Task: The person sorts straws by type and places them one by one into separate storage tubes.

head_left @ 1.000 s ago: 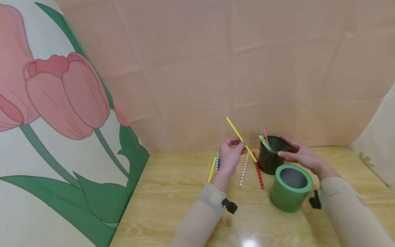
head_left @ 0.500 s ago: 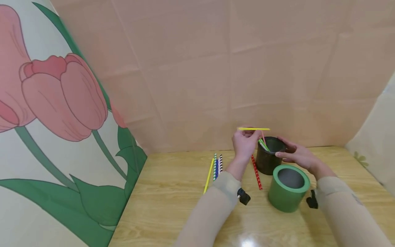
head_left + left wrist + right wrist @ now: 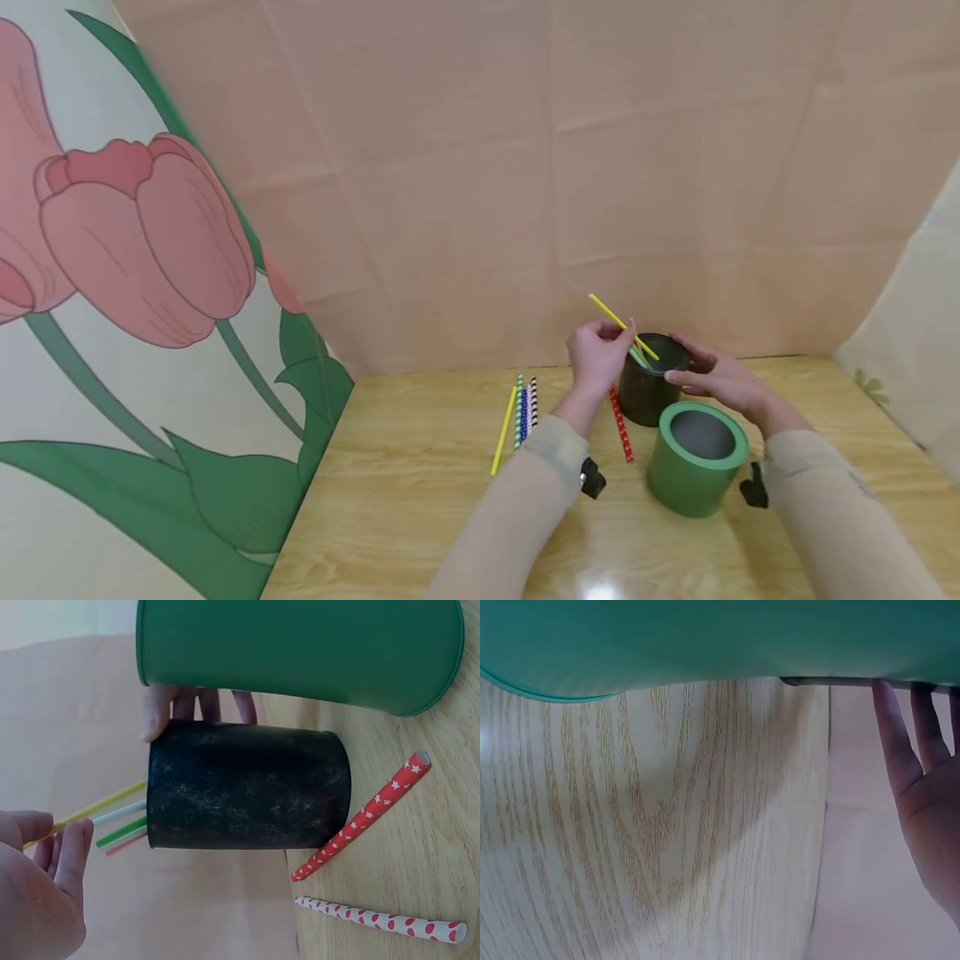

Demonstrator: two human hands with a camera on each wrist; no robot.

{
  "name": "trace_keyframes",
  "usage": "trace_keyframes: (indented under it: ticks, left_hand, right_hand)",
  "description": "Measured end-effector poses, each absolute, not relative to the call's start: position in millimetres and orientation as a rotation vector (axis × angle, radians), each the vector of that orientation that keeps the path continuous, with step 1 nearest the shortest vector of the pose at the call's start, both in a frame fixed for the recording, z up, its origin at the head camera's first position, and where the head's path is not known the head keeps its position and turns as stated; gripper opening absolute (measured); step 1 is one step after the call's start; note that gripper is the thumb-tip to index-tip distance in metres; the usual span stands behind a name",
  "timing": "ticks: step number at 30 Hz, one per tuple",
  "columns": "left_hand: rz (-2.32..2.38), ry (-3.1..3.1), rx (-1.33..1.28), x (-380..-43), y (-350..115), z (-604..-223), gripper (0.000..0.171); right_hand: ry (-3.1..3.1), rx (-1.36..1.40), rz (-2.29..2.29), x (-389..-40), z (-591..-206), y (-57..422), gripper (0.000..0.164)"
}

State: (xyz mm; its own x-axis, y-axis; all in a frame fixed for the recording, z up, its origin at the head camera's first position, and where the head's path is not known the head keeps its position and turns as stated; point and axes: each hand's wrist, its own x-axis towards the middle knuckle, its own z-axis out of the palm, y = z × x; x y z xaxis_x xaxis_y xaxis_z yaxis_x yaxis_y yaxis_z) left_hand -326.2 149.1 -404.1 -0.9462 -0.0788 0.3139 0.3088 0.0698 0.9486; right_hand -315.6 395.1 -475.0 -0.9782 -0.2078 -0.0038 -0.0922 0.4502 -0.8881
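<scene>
Between thumb and fingertips, my left hand (image 3: 597,357) pinches a yellow straw (image 3: 609,309), tilted, its lower end inside the mouth of a black cup (image 3: 643,398). White, green and pink straws lean in that cup, and their ends stick out in the left wrist view, where a green straw (image 3: 124,831) shows. My right hand (image 3: 723,383) holds the cup at its right side near the rim, thumb in front and fingers behind. In the right wrist view, the right hand's fingers (image 3: 892,739) touch the cup's dark side.
A green cup (image 3: 692,483) stands just in front of the black one. Beside the black cup lie a red star-patterned straw (image 3: 622,429) and a white straw with red dots (image 3: 390,922). Several straws lie side by side further left, the outermost being yellow (image 3: 503,432). A wall covering rises behind.
My left hand has moved right to the black cup and swung the yellow straw from level to tilted, its end now in the mouth. The right hand stays on the cup.
</scene>
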Motion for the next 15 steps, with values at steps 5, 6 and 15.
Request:
trace_keyframes:
  ticks: [5, 6, 15]
  left_hand:
    - [-1.971, -2.068, -0.201, -328.6, 147.4, -403.9, 0.015]
    - [-1.978, -2.067, -0.199, -328.9, 146.9, -403.7, 0.014]
    - [-2.007, -2.042, -0.164, -333.3, 141.8, -402.2, 0.006]
  right_hand:
    - [2.572, -0.254, -1.556, -316.3, -474.3, 392.3, 0.094]
    - [2.574, -0.257, -1.551, -316.4, -474.4, 391.8, 0.094]
    - [2.576, -0.299, -1.563, -323.8, -476.0, 388.7, 0.090]
